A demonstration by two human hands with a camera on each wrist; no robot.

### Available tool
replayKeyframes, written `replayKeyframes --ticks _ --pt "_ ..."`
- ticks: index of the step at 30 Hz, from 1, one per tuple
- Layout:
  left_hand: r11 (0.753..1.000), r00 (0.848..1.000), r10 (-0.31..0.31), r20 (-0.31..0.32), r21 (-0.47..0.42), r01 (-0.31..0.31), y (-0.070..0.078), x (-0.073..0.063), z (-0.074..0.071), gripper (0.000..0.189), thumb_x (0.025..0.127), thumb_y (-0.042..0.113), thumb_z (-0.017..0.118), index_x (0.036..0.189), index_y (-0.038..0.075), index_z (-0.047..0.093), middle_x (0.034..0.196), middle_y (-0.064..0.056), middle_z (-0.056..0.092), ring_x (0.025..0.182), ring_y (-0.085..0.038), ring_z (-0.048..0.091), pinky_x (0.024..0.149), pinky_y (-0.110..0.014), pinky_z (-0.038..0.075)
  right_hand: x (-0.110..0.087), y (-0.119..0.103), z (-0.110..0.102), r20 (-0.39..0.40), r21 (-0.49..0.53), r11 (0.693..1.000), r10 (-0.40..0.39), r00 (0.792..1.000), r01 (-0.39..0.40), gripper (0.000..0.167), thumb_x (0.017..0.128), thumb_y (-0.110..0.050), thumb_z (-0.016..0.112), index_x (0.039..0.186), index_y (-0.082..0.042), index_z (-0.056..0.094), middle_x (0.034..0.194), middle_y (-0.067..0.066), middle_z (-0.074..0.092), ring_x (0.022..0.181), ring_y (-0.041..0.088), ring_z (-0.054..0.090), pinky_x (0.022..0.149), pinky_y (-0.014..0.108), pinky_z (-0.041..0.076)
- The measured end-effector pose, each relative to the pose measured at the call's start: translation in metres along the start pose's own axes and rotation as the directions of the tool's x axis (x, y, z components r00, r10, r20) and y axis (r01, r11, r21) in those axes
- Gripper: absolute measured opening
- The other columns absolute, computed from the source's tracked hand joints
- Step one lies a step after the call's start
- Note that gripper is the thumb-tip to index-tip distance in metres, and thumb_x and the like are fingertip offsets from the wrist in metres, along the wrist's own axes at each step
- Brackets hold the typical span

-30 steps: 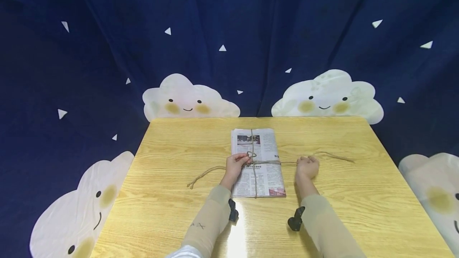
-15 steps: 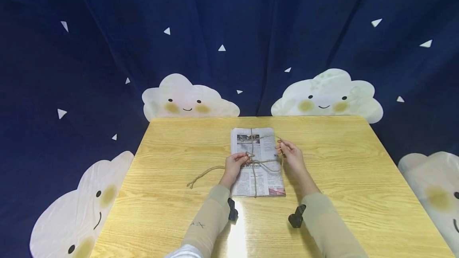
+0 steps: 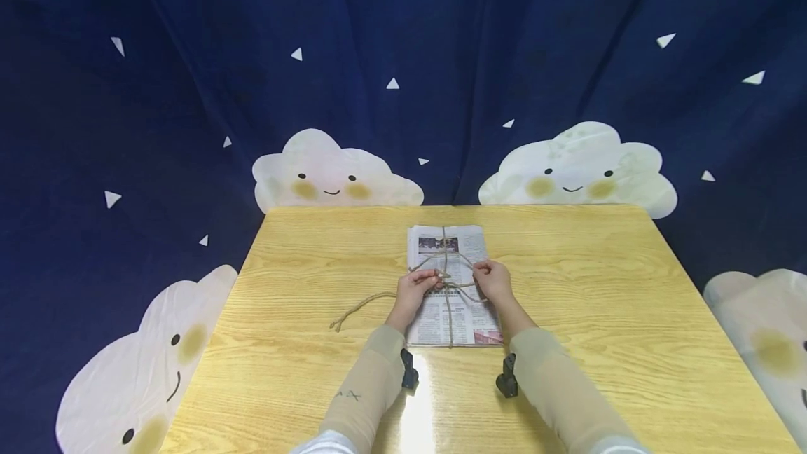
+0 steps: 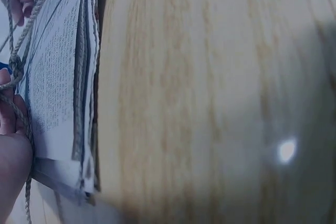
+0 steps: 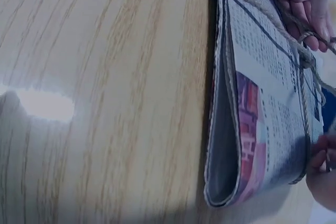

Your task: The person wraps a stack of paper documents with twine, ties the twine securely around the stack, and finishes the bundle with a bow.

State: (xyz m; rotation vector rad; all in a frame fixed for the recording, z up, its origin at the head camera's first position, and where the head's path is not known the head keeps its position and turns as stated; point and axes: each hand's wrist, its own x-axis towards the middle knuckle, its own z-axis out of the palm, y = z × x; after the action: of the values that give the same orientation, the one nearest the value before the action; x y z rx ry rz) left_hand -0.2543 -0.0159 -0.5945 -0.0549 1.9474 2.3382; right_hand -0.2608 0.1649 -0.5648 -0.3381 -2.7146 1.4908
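Note:
A folded stack of newspapers lies on the table, with twine crossing it lengthwise and sideways. A knot sits where the strands meet. From the left, my left hand pinches a small loop of the twine beside this knot, thumb and fingers together, as the right wrist view shows. Over the stack's right edge, my right hand pinches the other strand, which arches across the paper toward the left hand. The right hand's fingertips partly hide the strand. In the left wrist view, the left hand is cut off.
One loose twine end trails on the wooden table left of the stack. A dark blue curtain with white clouds hangs behind the table's far edge. Small black devices are strapped to both wrists.
The right hand has come from the table right of the stack, leftward to its right edge, bringing the twine along. Its loose end now curves across the paper. The left hand stays put.

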Motion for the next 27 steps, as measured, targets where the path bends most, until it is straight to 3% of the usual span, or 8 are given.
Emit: replayKeyframes --ticks 3,6,11,13,16,19,24,27 --pt "1.000 1.000 0.005 -0.005 0.001 -0.005 0.000 0.001 0.000 0.020 0.082 -0.003 0.062 0.098 -0.016 0.060 0.091 -0.019 0.068 0.071 -0.012 0.066 0.073 -0.024 0.054 0.000 -0.003 0.000 -0.121 -0.025 0.999 -0.025 0.992 0.022 0.027 0.086 0.000 0.047 0.106 0.008 0.063 0.096 0.026 0.061 0.084 0.034 0.058 0.070 0.039 0.050" --pt "1.000 1.000 0.009 -0.004 -0.006 -0.009 -0.001 0.001 0.000 0.020 0.082 -0.004 0.062 0.098 -0.016 0.060 0.087 -0.018 0.068 0.070 -0.013 0.067 0.072 -0.024 0.054 0.001 -0.004 -0.001 -0.211 -0.020 1.000 -0.018 0.977 0.014 0.031 0.085 0.003 0.044 0.109 0.007 0.062 0.097 0.027 0.060 0.086 0.037 0.057 0.073 0.044 0.048" --pt "1.000 1.000 -0.003 -0.018 -0.006 0.003 -0.001 0.001 0.000 0.020 0.081 -0.004 0.062 0.097 -0.016 0.060 0.085 -0.016 0.068 0.069 -0.011 0.066 0.071 -0.023 0.054 0.001 -0.003 -0.003 -0.288 0.003 0.998 0.059 0.956 -0.060 0.024 0.082 0.000 0.048 0.098 0.007 0.064 0.086 0.023 0.064 0.078 0.035 0.059 0.069 0.043 0.049" --pt "1.000 1.000 -0.003 -0.022 -0.006 0.003 0.000 0.001 0.001 0.020 0.081 -0.005 0.062 0.097 -0.017 0.060 0.086 -0.018 0.068 0.069 -0.011 0.066 0.071 -0.023 0.054 0.001 -0.002 -0.002 -0.282 0.003 0.998 0.057 0.958 -0.058 0.019 0.082 -0.002 0.051 0.092 0.006 0.065 0.084 0.022 0.065 0.077 0.033 0.061 0.068 0.041 0.050" --pt "1.000 1.000 -0.006 -0.024 -0.013 0.006 0.000 0.000 0.001 0.021 0.081 -0.006 0.062 0.098 -0.017 0.060 0.088 -0.020 0.068 0.068 -0.011 0.066 0.071 -0.023 0.054 0.003 -0.002 0.001 -0.219 -0.036 0.998 -0.060 0.974 0.054 0.016 0.082 -0.003 0.056 0.089 0.006 0.068 0.083 0.021 0.066 0.075 0.032 0.061 0.067 0.040 0.051" --pt "1.000 1.000 -0.008 -0.019 -0.016 0.008 0.001 0.000 0.001 0.021 0.081 -0.005 0.062 0.098 -0.017 0.060 0.088 -0.019 0.068 0.069 -0.012 0.066 0.070 -0.022 0.054 0.005 -0.002 0.004 -0.096 -0.060 0.981 -0.188 0.977 0.183 0.016 0.084 -0.003 0.057 0.093 0.005 0.068 0.087 0.020 0.066 0.078 0.031 0.061 0.069 0.041 0.051" --pt "0.999 1.000 -0.011 -0.001 -0.032 0.011 0.010 -0.004 0.001 0.020 0.081 -0.006 0.061 0.098 -0.018 0.059 0.089 -0.023 0.067 0.074 -0.022 0.068 0.073 -0.028 0.055 0.006 0.001 0.005 0.138 -0.071 0.952 -0.286 0.948 0.298 0.017 0.088 -0.001 0.054 0.097 0.002 0.068 0.099 0.019 0.065 0.091 0.031 0.059 0.078 0.043 0.049" --pt "1.000 1.000 -0.003 0.011 -0.022 0.003 0.016 -0.007 0.002 0.020 0.082 -0.008 0.060 0.098 -0.020 0.058 0.091 -0.028 0.065 0.079 -0.032 0.067 0.076 -0.034 0.054 0.006 0.003 0.005 0.179 -0.072 0.939 -0.319 0.931 0.336 0.017 0.088 0.001 0.054 0.098 0.002 0.068 0.100 0.020 0.064 0.094 0.033 0.058 0.081 0.045 0.048"
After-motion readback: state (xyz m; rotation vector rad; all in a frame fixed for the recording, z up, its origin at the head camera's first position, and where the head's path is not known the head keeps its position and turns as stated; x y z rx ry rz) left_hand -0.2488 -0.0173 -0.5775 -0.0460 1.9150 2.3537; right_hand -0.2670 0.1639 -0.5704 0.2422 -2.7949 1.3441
